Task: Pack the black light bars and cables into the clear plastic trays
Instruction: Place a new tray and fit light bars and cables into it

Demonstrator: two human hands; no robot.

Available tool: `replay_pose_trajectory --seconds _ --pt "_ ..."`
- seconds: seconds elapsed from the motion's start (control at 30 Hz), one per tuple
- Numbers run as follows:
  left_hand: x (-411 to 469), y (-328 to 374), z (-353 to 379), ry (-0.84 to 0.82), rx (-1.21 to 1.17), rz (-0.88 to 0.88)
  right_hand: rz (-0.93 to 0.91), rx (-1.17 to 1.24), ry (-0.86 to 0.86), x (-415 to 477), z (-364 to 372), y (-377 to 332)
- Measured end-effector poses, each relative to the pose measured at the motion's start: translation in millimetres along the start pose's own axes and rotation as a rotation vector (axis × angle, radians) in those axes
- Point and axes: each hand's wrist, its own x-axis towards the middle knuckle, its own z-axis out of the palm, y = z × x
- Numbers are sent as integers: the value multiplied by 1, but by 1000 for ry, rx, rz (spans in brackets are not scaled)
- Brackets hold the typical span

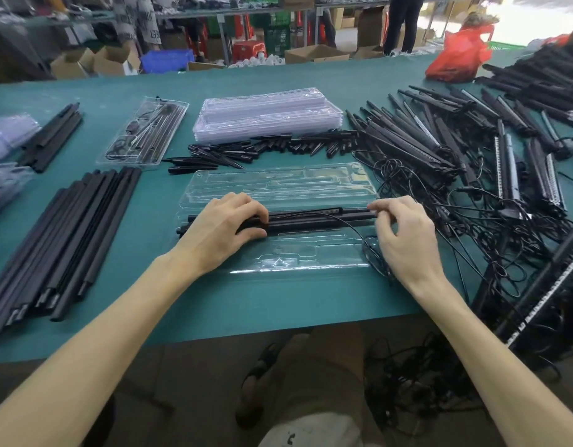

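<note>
The left grip [227, 225] was curled round the left end of a bundle of bars [311, 221], and the right grip [404, 233] pinched their right end between thumb and forefinger. The bundle lay along the middle of the open tray [278, 185] at frame centre, apparently being seated in its moulded channels. A thin cable [370, 250] trailed from the bars to a loose coil at the tray's lower right, not yet tucked in. By my reading the job was at an early stage: one packed tray [143, 133] sat at upper left, while a stack [265, 114] of empty ones and a large heap [439, 150] of bars and tangled leads at right waited. The trays were thin, glossy clear plastic with pressed recesses. The bars were long, slim and matte, and pointed black spikes [262, 150] lay strewn on the green tabletop [278, 304].
</note>
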Motion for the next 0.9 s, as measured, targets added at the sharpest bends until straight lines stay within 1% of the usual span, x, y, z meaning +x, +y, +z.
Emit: replay_pose_trajectory --seconds 0.1,0.2,0.37,0.43,0.57,0.73,0.9 --pt "1 3 1 17 52 -12 -41 -112 -47 0 2 1" --pt "1 6 5 39 112 -24 -34 -152 -58 1 1 1" --pt "2 5 7 80 4 -127 -21 -165 -56 1 2 0" --pt "2 3 7 48 -39 -134 -11 -168 -63 0 2 0" --pt "-1 1 5 -22 -251 -218 12 -165 -62 0 3 0" --pt "1 -2 1 -96 -307 -260 20 -168 -64 0 3 1" --pt "0 -3 -7 -186 -317 -227 14 -170 -57 0 3 1"
